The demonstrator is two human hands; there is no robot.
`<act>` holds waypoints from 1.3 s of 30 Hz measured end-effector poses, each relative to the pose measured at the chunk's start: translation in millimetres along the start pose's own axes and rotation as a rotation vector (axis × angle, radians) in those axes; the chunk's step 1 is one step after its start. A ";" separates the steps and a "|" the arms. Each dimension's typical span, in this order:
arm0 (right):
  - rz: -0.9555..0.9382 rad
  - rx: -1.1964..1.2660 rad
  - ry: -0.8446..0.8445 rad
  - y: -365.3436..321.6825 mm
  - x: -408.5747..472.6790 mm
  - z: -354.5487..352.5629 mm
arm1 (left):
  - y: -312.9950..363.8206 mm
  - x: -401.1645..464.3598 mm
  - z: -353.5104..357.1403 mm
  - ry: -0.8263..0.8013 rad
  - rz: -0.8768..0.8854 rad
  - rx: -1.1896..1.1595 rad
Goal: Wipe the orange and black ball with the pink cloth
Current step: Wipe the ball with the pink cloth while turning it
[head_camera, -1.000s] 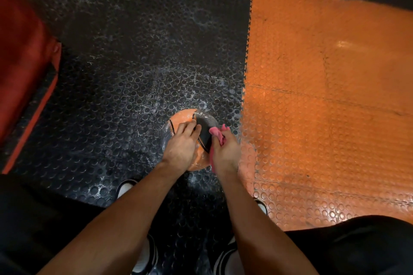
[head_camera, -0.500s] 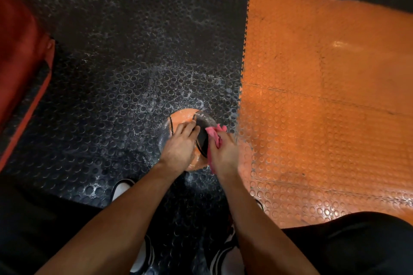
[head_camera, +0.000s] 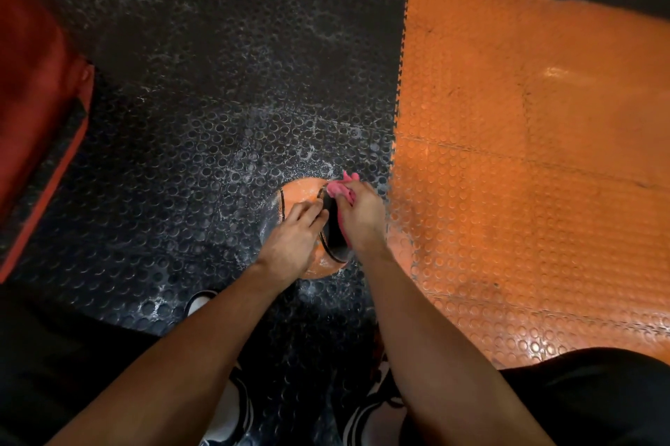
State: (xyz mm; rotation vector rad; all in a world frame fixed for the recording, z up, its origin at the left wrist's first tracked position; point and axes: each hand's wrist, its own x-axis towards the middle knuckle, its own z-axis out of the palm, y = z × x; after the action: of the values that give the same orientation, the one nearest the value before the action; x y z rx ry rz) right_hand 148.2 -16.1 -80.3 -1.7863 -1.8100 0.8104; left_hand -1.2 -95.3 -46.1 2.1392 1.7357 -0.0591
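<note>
I see the orange and black ball (head_camera: 302, 192) sitting on the black bumpy floor (head_camera: 174, 155), just left of the orange floor (head_camera: 525, 192). My left hand (head_camera: 293, 239) lies flat on its near left side. My right hand (head_camera: 362, 217) squeezes the pink cloth (head_camera: 340, 188) against the ball's far right top.

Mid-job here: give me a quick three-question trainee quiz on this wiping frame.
1. True or false: the left hand rests on the round orange and black ball.
2. Which hand grips the crumpled pink cloth?
3. The ball sits on: A) the black studded floor mat, B) the orange studded floor mat, C) a table.

Key: 1 true; 2 the right hand; 3 A.
</note>
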 end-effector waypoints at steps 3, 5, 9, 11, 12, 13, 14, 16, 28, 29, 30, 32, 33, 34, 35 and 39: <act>-0.030 0.018 -0.009 -3.7 3.5 -0.7 | 2.4 -1.0 -0.2 -0.008 -0.008 -0.001; 0.023 0.039 0.029 2.4 -9.2 0.1 | 3.4 -0.4 -0.4 -0.002 -0.036 -0.022; 0.120 0.118 0.115 23.9 -59.6 6.0 | 3.4 3.8 -3.1 0.015 -0.044 -0.033; 0.161 0.154 0.122 29.4 -82.8 10.7 | 2.0 5.2 -2.9 0.026 -0.036 -0.025; 0.174 0.165 0.133 28.7 -89.1 12.6 | 0.9 5.0 -1.6 0.027 -0.025 -0.023; 0.181 0.169 0.156 28.8 -90.5 15.0 | -0.7 4.5 0.4 0.030 -0.007 -0.021; 0.182 0.175 0.177 25.7 -88.9 14.2 | -2.4 4.2 2.0 0.031 0.013 -0.015; 0.175 0.181 0.189 18.9 -76.5 11.7 | -7.8 4.2 7.2 0.050 0.048 -0.007; 0.072 0.045 0.023 9.4 0.0 2.0 | -5.4 -5.2 -4.6 0.075 0.192 0.222; 0.108 0.061 0.047 16.6 -9.4 3.5 | -4.2 -4.9 -3.6 0.073 0.186 0.231; 0.132 0.074 0.070 23.9 -20.6 5.3 | -1.2 -4.9 -4.5 0.062 0.159 0.225; 0.156 0.100 0.114 35.5 -44.6 8.6 | 6.3 -3.7 -5.0 0.045 0.083 0.194; 0.166 0.112 0.134 37.9 -55.4 9.7 | 10.8 -2.7 -4.9 0.040 0.048 0.179; 0.173 0.127 0.149 37.1 -64.7 9.8 | 15.7 -2.0 -5.5 0.035 0.017 0.169; 0.176 0.139 0.158 34.6 -71.7 9.9 | 20.0 -1.6 -4.3 0.039 -0.010 0.152; 0.150 0.131 0.185 23.0 -76.7 11.7 | 25.3 -6.1 4.2 0.048 -0.062 0.190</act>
State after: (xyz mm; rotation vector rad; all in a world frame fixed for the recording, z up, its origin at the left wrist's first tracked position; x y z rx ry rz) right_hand 160.0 -94.0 -98.9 -1.8621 -1.4869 0.7731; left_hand 22.3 -106.4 -41.5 2.2348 1.8918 -0.1983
